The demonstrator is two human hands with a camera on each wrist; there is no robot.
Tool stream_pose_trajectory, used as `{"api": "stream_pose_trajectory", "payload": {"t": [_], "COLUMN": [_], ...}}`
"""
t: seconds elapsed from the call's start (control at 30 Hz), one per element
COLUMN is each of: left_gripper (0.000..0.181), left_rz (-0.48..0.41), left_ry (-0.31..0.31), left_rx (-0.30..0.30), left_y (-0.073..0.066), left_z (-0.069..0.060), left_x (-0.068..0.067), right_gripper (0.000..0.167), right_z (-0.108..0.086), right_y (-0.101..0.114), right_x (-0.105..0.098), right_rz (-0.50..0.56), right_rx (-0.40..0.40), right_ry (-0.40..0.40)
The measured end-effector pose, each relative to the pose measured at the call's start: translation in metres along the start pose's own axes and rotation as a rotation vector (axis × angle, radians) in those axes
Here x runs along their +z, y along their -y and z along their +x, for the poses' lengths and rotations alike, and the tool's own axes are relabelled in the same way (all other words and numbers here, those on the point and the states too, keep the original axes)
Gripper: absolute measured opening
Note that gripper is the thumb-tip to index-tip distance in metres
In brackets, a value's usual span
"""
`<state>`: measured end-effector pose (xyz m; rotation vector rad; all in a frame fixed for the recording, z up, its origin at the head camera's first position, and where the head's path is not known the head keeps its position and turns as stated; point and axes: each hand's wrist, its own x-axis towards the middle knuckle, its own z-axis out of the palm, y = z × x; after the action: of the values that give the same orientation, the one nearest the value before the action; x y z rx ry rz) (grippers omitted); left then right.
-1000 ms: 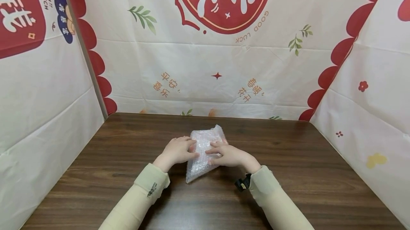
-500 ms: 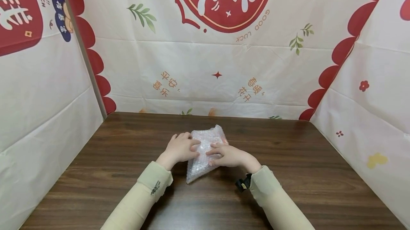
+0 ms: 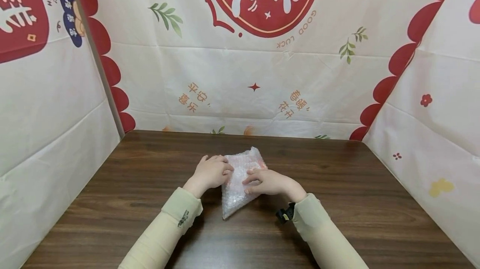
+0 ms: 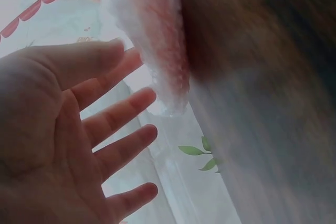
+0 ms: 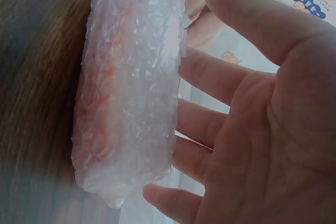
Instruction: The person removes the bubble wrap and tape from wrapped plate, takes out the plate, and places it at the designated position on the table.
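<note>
A bubble-wrapped parcel [image 3: 236, 196] lies at a slant on the table in the head view, and something reddish shows through its wrap. My left hand [image 3: 211, 172] is at its left edge; in the left wrist view the fingers [image 4: 121, 150] are spread, with their tips beside the bubble wrap [image 4: 160, 40]. My right hand [image 3: 271, 183] lies over the parcel's right side. From the right wrist view, its fingers [image 5: 202, 121] stretch out loosely against the wrap [image 5: 136, 87], with the fingertips partly hidden behind it.
The dark wooden table [image 3: 337, 210] spreads around both hands. A printed white cloth [image 3: 225, 69] hangs behind its far edge, and similar cloths stand along the left and right sides. A black band [image 3: 286, 214] is on my right wrist.
My left hand has shifted slightly up and right along the parcel's left edge. The parcel has turned a little, its near corner moving right and towards me. The right hand has hardly moved.
</note>
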<state>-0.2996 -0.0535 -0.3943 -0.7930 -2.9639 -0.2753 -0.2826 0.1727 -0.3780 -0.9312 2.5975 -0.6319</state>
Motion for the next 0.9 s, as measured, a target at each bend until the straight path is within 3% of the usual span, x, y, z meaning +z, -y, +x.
{"api": "stream_pose_trajectory", "payload": {"t": [0.5, 0.9], "left_gripper": [0.019, 0.046], "left_rz": [-0.005, -0.086], "left_ry": [-0.011, -0.009], "left_rx": [0.004, 0.023], "left_y": [-0.001, 0.0], "left_z": [-0.001, -0.001], "left_x": [0.004, 0.003], "right_gripper": [0.035, 0.027], "right_z": [0.0, 0.016], "right_y": [0.001, 0.009], "right_x": [0.002, 0.003], "right_rz": [0.009, -0.029], "right_rx": [-0.014, 0.039], "right_ry": [-0.028, -0.13]}}
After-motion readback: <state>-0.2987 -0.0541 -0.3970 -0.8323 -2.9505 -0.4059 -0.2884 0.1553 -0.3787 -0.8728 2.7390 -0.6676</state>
